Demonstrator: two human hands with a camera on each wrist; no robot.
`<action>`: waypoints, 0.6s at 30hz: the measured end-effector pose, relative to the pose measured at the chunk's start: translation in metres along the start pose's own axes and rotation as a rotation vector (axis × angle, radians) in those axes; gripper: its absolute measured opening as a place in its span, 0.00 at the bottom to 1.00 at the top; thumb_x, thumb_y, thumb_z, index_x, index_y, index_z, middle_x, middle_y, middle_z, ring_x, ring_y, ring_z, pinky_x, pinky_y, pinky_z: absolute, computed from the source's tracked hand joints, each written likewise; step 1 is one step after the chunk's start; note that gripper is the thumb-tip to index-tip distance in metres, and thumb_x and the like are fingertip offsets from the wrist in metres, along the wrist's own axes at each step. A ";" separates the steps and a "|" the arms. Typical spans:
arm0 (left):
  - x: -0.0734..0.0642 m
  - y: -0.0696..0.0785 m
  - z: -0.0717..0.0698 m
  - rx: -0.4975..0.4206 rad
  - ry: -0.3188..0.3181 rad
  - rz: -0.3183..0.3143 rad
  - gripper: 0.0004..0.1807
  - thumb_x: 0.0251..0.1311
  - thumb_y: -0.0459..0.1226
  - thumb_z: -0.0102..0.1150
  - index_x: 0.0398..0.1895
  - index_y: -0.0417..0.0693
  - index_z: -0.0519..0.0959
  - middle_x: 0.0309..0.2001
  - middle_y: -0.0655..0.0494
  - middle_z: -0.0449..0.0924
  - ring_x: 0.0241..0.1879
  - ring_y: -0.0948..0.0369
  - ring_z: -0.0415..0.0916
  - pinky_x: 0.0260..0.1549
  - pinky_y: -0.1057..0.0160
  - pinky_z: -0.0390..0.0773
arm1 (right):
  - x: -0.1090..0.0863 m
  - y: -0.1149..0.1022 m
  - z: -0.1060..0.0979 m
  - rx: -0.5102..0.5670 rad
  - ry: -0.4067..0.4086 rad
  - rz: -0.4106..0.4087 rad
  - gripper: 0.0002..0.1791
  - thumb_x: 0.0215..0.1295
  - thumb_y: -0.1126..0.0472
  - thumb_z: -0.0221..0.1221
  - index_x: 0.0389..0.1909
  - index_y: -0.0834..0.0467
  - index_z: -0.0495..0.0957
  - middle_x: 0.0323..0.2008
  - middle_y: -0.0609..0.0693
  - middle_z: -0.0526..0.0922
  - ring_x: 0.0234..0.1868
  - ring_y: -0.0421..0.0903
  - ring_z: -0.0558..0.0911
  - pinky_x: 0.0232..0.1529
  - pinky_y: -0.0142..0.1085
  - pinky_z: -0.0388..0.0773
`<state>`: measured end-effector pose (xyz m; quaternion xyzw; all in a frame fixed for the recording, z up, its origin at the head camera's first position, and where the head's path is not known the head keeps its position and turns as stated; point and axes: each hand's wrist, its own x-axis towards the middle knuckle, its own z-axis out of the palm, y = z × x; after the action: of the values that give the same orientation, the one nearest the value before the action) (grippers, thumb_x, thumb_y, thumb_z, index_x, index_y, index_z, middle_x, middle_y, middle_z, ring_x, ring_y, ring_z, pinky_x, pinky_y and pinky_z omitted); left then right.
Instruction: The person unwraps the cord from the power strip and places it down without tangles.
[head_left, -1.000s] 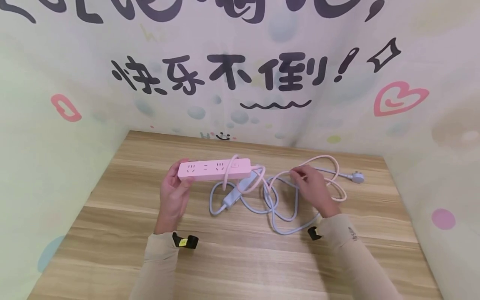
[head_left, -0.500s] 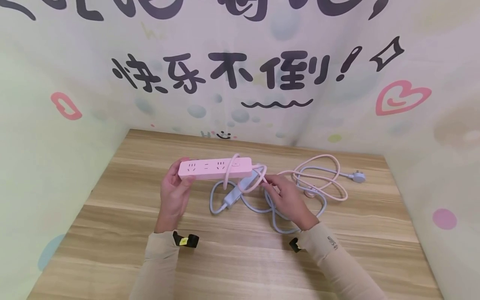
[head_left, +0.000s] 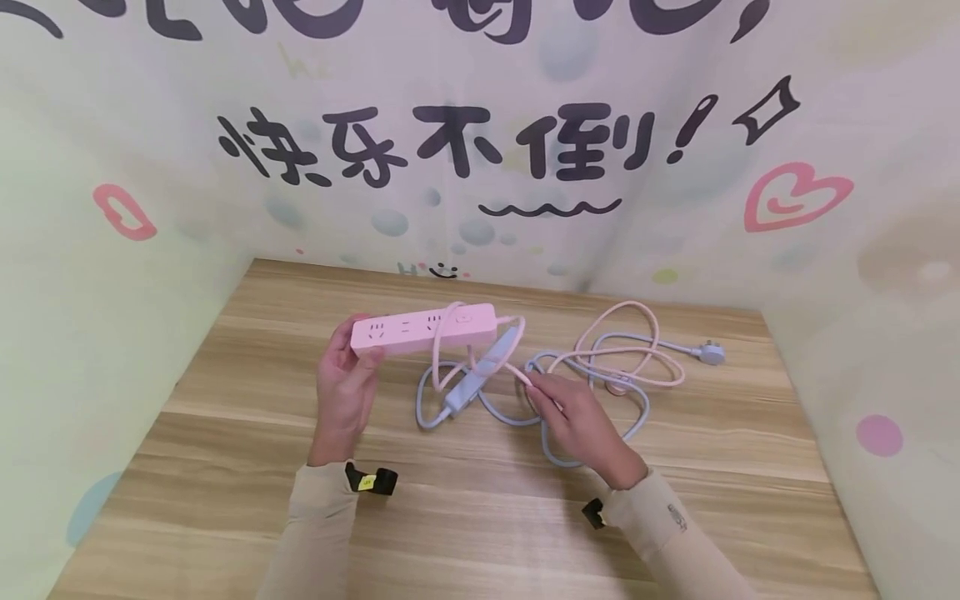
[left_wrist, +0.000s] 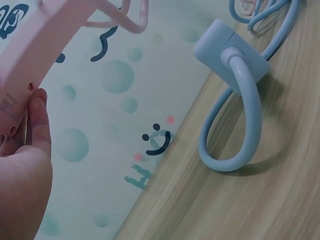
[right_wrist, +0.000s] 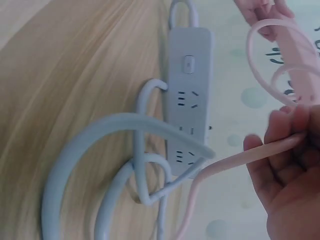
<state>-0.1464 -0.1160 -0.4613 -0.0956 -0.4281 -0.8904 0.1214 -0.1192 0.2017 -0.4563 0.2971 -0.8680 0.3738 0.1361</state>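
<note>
My left hand grips the left end of a pink power strip, raised above the table with its sockets facing up and toward me. A loop of its own pink cord hangs around the strip's right half. My right hand pinches the pink cord to the right of the strip; in the right wrist view the cord runs across the curled fingers. Beneath lies a blue power strip, its blue cord looped beside it. In the left wrist view, one end of the blue strip shows.
More pink cord lies in loose loops at the right, crossing the blue cord. A blue plug rests near the table's right edge. The wooden table meets a printed fabric backdrop behind and at both sides.
My right hand has come left from the far loops to the cord near the strip, then drawn slightly back. The loop around the pink strip now hangs wider and lower. The left hand keeps its grip.
</note>
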 end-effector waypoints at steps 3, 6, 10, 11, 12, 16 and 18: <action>0.000 0.000 0.002 0.008 0.008 -0.009 0.24 0.64 0.15 0.49 0.61 0.36 0.72 0.55 0.52 0.79 0.53 0.62 0.76 0.56 0.71 0.81 | -0.006 -0.008 -0.006 -0.006 0.009 0.033 0.13 0.70 0.68 0.60 0.51 0.58 0.86 0.27 0.44 0.80 0.31 0.36 0.74 0.35 0.31 0.73; 0.001 0.001 0.003 0.016 0.021 -0.017 0.23 0.64 0.15 0.50 0.61 0.36 0.71 0.55 0.52 0.79 0.54 0.61 0.76 0.57 0.70 0.81 | -0.012 -0.015 -0.012 0.032 0.028 0.061 0.11 0.69 0.69 0.61 0.47 0.57 0.87 0.23 0.40 0.76 0.27 0.33 0.70 0.29 0.27 0.69; 0.001 0.001 0.005 0.036 0.037 -0.025 0.24 0.64 0.16 0.51 0.62 0.36 0.71 0.56 0.53 0.79 0.54 0.62 0.76 0.56 0.70 0.81 | -0.016 -0.024 -0.023 0.104 0.047 0.022 0.10 0.66 0.72 0.63 0.41 0.56 0.88 0.20 0.39 0.73 0.21 0.28 0.63 0.20 0.19 0.60; 0.002 0.000 0.005 0.039 0.040 -0.025 0.24 0.64 0.16 0.52 0.62 0.36 0.70 0.55 0.53 0.79 0.53 0.62 0.76 0.56 0.70 0.81 | -0.016 -0.026 -0.026 0.114 0.043 0.001 0.11 0.65 0.73 0.63 0.39 0.55 0.88 0.19 0.39 0.72 0.21 0.27 0.62 0.20 0.18 0.59; 0.002 0.000 0.005 0.044 0.043 -0.026 0.24 0.64 0.16 0.52 0.62 0.36 0.71 0.55 0.53 0.79 0.53 0.62 0.76 0.56 0.71 0.82 | -0.016 -0.028 -0.030 0.122 0.037 -0.023 0.11 0.63 0.74 0.64 0.39 0.55 0.88 0.19 0.40 0.72 0.21 0.26 0.61 0.19 0.18 0.58; 0.003 -0.001 0.006 0.075 0.055 -0.029 0.25 0.63 0.15 0.52 0.62 0.34 0.70 0.54 0.53 0.80 0.52 0.62 0.77 0.56 0.71 0.82 | -0.014 -0.036 -0.046 0.190 0.019 -0.090 0.14 0.61 0.77 0.63 0.39 0.56 0.87 0.19 0.40 0.73 0.21 0.27 0.63 0.19 0.17 0.59; 0.003 -0.002 0.006 0.090 0.061 -0.033 0.25 0.62 0.15 0.52 0.63 0.33 0.70 0.54 0.53 0.80 0.52 0.62 0.77 0.55 0.71 0.82 | -0.011 -0.038 -0.053 0.214 0.038 -0.130 0.15 0.60 0.78 0.62 0.39 0.57 0.87 0.19 0.40 0.74 0.20 0.29 0.64 0.19 0.18 0.60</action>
<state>-0.1492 -0.1104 -0.4577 -0.0560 -0.4655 -0.8745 0.1238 -0.0865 0.2245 -0.4032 0.3585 -0.7993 0.4604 0.1439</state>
